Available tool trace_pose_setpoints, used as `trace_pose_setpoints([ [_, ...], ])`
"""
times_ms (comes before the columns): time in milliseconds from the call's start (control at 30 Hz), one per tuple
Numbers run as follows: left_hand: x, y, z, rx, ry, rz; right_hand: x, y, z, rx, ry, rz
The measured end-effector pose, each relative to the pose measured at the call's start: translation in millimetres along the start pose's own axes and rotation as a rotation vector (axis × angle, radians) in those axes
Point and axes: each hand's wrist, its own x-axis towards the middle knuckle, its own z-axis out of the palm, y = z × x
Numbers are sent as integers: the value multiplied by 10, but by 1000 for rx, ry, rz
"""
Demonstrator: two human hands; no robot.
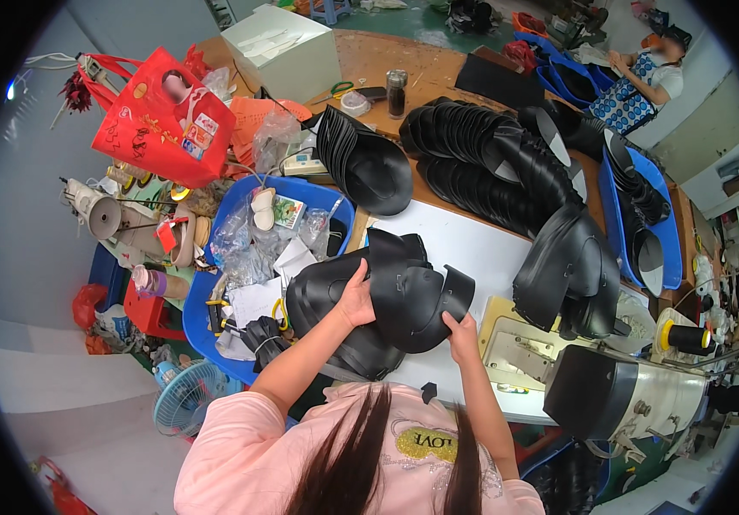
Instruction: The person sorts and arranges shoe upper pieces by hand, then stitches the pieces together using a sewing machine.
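A black shoe upper [412,300], smooth and leather-like, is held up in front of me with its curved flaps standing out. My left hand [357,299] grips its left side, thumb pointing up. At the lower right edge my right hand [461,333] pinches it, with some fingers hidden beneath. A pile of similar black pieces [322,296] lies under and to the left of my left hand. More folded black uppers [567,270] rest to the right, past my right hand, on the white tabletop [468,236].
A sewing machine [627,390] stands at the near right, with a black thread spool [687,336] beside it. Long rows of nested black pieces [472,142] lie farther back. A blue bin [202,322] of bags and scissors sits left. Another person [644,81] sits far right.
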Motion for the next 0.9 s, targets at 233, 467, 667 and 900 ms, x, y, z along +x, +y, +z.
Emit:
trace_pose_setpoints([
  [233,2,-3,-13,-5,0,-6,-6,5,0,2,6,-3],
  [467,8,-8,-53,-7,7,-1,-9,20,-11,8,5,-1],
  [667,11,-19,-80,35,-8,7,5,44,-32,4,1,-15],
  [900,13,-22,-77,139,41,40,-17,34,-8,3,13,-12],
])
